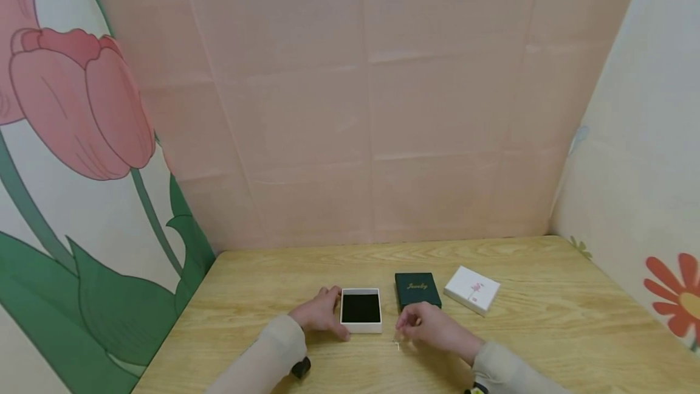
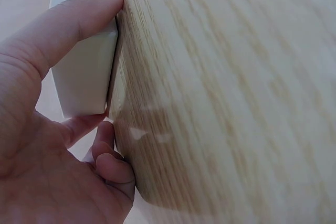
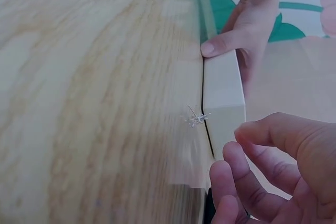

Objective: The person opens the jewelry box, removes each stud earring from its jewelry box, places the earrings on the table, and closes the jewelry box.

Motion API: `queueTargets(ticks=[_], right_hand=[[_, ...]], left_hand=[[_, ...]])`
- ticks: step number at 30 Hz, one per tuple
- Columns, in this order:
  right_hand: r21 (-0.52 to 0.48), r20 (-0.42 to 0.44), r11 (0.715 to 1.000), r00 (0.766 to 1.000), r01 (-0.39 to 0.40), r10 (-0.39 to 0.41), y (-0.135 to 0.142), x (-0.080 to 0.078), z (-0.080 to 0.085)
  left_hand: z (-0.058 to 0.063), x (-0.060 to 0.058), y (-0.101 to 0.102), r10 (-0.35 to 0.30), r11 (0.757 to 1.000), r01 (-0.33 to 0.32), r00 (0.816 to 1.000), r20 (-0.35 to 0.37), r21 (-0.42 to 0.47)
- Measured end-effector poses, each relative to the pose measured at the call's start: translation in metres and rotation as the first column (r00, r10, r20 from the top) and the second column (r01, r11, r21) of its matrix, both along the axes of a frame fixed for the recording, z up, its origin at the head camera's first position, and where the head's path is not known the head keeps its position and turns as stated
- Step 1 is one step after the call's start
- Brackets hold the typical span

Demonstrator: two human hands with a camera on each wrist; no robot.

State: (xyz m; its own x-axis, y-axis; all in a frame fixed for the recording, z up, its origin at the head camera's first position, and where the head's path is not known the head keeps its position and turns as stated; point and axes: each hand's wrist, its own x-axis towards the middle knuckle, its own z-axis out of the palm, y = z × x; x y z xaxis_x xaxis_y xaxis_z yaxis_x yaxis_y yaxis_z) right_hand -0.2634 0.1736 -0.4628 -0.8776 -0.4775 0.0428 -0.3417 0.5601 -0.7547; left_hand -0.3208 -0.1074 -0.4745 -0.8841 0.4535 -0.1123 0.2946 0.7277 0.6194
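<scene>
My left hand (image 1: 322,312) steadies an open white box (image 1: 361,328) with a black inside, its thumb at the near side and its fingers round the far side. In the left wrist view, the thumb lies along the white box (image 2: 84,72). Right of the box, my right hand (image 1: 432,327) has thumb and index fingertips brought together. Close below them is a small silvery ornament (image 3: 195,118) with several thin arms, which looks hung from the pinch; whatever links it to the fingertips is too fine to make out. The right hand's other fingers curl loosely.
A dark green box (image 1: 417,288) with gold lettering sits just beyond the right hand. Farther right is a flat white box (image 1: 473,289) with a pink flower print. Everything stands on a wood-grain table (image 1: 273,272), with a pink cloth (image 1: 372,108) hanging behind it.
</scene>
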Motion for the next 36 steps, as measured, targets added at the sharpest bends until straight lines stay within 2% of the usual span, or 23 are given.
queueTargets(ticks=[13,16,20,25,29,36], right_hand=[[-0.017,-0.033,1.0,0.999,0.003,-0.003,0.001,-0.002,0.001],[-0.02,-0.031,1.0,1.0,0.002,-0.003,0.001,-0.002,-0.001],[-0.023,-0.005,1.0,1.0,0.008,-0.009,0.002,-0.002,-0.001],[-0.029,0.019,0.999,1.0,0.018,-0.018,0.002,-0.001,0.0],[-0.035,0.002,0.999,1.0,0.012,-0.012,0.003,0.001,0.001],[-0.025,-0.01,1.0,1.0,0.012,-0.012,0.004,0.002,0.002]], left_hand=[[0.002,0.001,-0.001,-0.017,1.0,0.017,1.0,0.005,0.012],[0.004,0.0,-0.004,-0.017,0.998,0.015,0.999,0.043,0.054],[0.007,-0.001,-0.008,-0.017,0.988,0.001,0.995,0.103,0.156],[0.01,-0.003,-0.013,-0.023,0.983,0.008,0.996,0.083,0.182],[0.017,-0.002,-0.013,-0.002,0.982,-0.009,0.998,0.062,0.188],[0.043,0.006,-0.005,0.01,0.968,-0.026,0.998,0.066,0.248]])
